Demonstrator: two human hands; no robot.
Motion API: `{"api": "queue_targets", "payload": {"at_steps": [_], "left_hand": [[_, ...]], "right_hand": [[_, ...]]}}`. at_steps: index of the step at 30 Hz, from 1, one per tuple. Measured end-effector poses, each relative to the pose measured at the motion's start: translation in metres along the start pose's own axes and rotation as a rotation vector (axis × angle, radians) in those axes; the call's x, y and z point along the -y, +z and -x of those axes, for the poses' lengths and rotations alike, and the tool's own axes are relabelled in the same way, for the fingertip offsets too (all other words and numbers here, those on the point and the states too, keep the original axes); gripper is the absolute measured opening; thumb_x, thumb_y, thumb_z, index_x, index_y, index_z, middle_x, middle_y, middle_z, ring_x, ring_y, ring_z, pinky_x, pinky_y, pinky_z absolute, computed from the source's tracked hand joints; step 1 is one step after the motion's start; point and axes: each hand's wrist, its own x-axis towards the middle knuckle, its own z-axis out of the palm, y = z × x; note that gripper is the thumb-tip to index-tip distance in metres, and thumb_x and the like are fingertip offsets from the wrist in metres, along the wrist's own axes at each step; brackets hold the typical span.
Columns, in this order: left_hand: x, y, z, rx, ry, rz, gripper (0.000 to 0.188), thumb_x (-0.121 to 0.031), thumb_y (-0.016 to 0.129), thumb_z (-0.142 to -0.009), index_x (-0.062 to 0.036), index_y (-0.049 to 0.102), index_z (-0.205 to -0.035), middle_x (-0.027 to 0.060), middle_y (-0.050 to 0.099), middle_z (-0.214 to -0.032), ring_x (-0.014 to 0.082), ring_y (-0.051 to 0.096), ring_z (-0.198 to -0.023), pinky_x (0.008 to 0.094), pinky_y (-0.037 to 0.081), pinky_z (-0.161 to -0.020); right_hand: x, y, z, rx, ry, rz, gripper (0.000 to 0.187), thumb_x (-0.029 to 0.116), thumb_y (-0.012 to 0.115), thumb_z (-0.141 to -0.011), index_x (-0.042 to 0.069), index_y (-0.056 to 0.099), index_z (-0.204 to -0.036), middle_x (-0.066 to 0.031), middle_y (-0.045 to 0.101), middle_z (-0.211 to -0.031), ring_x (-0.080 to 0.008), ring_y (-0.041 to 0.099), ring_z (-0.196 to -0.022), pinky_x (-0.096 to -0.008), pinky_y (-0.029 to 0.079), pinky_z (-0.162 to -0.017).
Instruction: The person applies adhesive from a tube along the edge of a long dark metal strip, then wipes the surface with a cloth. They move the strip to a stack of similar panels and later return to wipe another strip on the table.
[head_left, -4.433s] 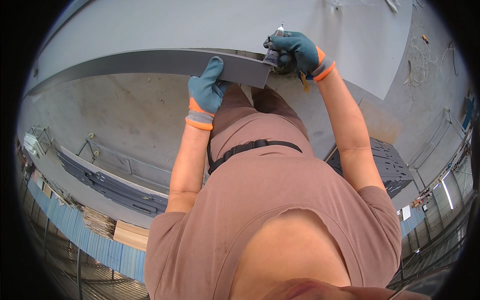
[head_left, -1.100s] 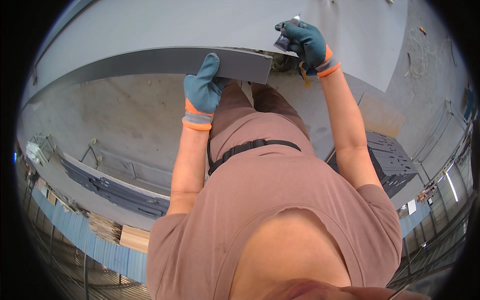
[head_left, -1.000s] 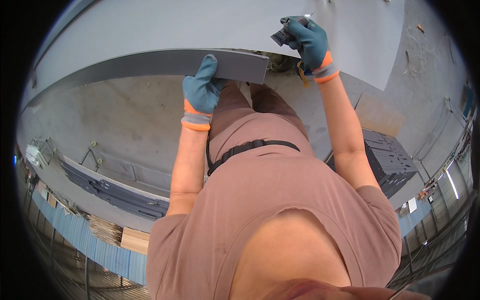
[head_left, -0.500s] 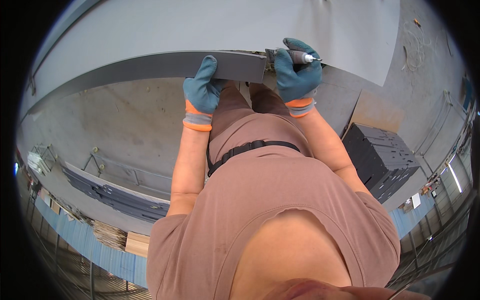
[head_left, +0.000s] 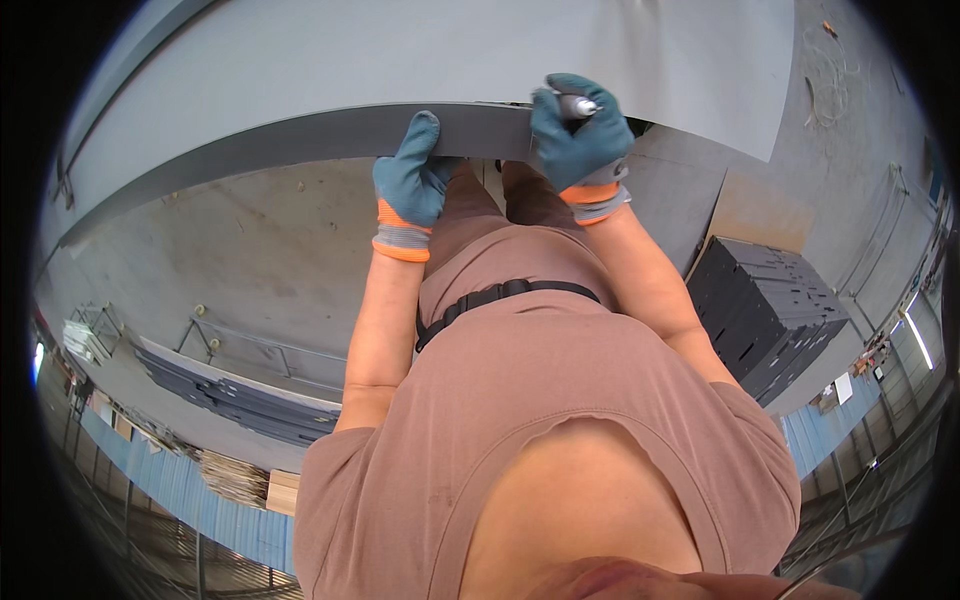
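A long dark grey strip or panel edge (head_left: 470, 131) runs across in front of me, bending off to the left in the wide view. My left hand (head_left: 408, 185), in a blue-coated glove with an orange cuff, grips its lower edge, thumb on the face and fingers behind. At the strip's right end, my right hand (head_left: 585, 150), gloved the same way, is wrapped round a grey squeeze tube (head_left: 575, 105) with a white nozzle. The nozzle points up and right, away from the strip. Most of the tube's body is hidden in the glove.
A large pale grey sheet (head_left: 420, 50) spreads beyond the strip. To my right stands a stack of dark slotted panels (head_left: 765, 305) beside a brown board (head_left: 765, 210). More dark panels (head_left: 240, 395) lie behind at left near a metal rail. A loose cord (head_left: 828, 85) lies on the floor.
My right hand has moved slightly left with the tube, now overlapping the strip's right end. The tube's flat tail is covered. My left hand keeps its hold, shifted very slightly right.
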Motion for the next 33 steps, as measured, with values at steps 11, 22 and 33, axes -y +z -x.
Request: {"api": "queue_targets", "payload": {"at_steps": [11, 22, 33], "left_hand": [[-0.004, 0.011, -0.001, -0.021, -0.009, -0.006, 0.022, -0.013, 0.068, -0.1, -0.0049, 0.071, -0.121, 0.0094, 0.071, -0.118, 0.0258, 0.069, -0.112, 0.0459, 0.06, -0.098], [-0.002, 0.014, -0.001, -0.029, -0.01, -0.008, 0.022, -0.013, 0.068, -0.1, -0.0056, 0.072, -0.12, 0.0093, 0.072, -0.117, 0.0262, 0.07, -0.111, 0.0458, 0.06, -0.096], [0.001, 0.014, -0.001, -0.035, 0.011, 0.017, 0.019, -0.012, 0.068, -0.1, -0.0048, 0.072, -0.117, 0.0096, 0.072, -0.116, 0.0258, 0.07, -0.109, 0.0462, 0.06, -0.097]], "right_hand": [[-0.044, -0.045, -0.026, -0.053, 0.071, -0.061, 0.02, 0.015, 0.079, -0.087, 0.001, 0.073, -0.1, -0.0065, 0.072, -0.087, -0.0156, 0.068, -0.078, -0.0304, 0.056, -0.077], [0.003, -0.018, -0.093, 0.546, 0.63, -0.134, 0.023, 0.021, 0.071, -0.088, -0.001, 0.069, -0.092, 0.0005, 0.062, -0.073, -0.0082, 0.056, -0.066, -0.0263, 0.051, -0.063], [-0.002, 0.008, -0.098, 0.786, 0.519, 0.163, 0.024, 0.027, 0.068, -0.083, 0.003, 0.064, -0.081, -0.0057, 0.066, -0.071, -0.0137, 0.064, -0.066, -0.0298, 0.053, -0.064]]}}
